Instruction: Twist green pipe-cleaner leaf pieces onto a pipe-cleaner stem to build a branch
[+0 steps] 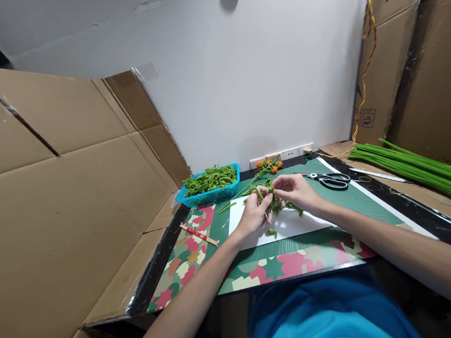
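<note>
My left hand (254, 212) and my right hand (297, 193) meet over a white sheet of paper (300, 225). Between their fingertips both pinch a small bent piece of green pipe cleaner (271, 189); its exact shape is partly hidden by the fingers. More green pipe cleaner pieces lie around and behind the hands, partly covered by them. One short curled green piece (272, 233) rests on the paper just in front of my left hand.
A blue basket (208, 196) full of curled green pieces stands back left. Orange flowers (270, 166) on green stems lie at the back. Black-handled scissors (332, 181) are right of my hands. A long green pipe cleaner bundle (417, 172) lies far right; red-wrapped chopsticks (199, 235) lie left.
</note>
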The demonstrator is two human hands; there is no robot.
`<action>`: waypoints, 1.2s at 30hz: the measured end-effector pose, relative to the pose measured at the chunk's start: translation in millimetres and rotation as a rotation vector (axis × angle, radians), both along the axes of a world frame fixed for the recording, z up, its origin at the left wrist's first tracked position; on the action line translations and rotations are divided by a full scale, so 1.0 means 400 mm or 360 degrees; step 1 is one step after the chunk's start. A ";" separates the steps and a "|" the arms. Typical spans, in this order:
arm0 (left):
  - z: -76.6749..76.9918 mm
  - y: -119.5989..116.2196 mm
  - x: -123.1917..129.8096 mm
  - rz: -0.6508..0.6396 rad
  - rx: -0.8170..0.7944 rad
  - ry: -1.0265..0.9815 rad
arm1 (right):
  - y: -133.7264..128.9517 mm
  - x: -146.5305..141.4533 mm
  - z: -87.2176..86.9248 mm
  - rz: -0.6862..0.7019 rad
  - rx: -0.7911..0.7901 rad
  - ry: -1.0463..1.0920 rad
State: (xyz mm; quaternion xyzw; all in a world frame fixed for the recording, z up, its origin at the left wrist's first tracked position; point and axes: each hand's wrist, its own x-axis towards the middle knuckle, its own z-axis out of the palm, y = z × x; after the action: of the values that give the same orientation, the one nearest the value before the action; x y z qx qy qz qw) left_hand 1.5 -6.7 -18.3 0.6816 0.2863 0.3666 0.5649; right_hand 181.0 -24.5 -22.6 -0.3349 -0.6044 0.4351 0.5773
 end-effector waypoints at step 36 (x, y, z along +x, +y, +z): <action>0.000 0.011 -0.012 0.0082 0.0183 0.0157 | -0.003 0.017 0.004 -0.0100 0.0109 -0.0410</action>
State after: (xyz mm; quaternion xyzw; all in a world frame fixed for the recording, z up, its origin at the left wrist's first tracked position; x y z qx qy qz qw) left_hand -3.2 -2.2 -18.5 0.7224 0.3097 0.3629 0.5005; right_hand 187.6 -25.7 -20.9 -0.3867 -0.6773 0.3493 0.5194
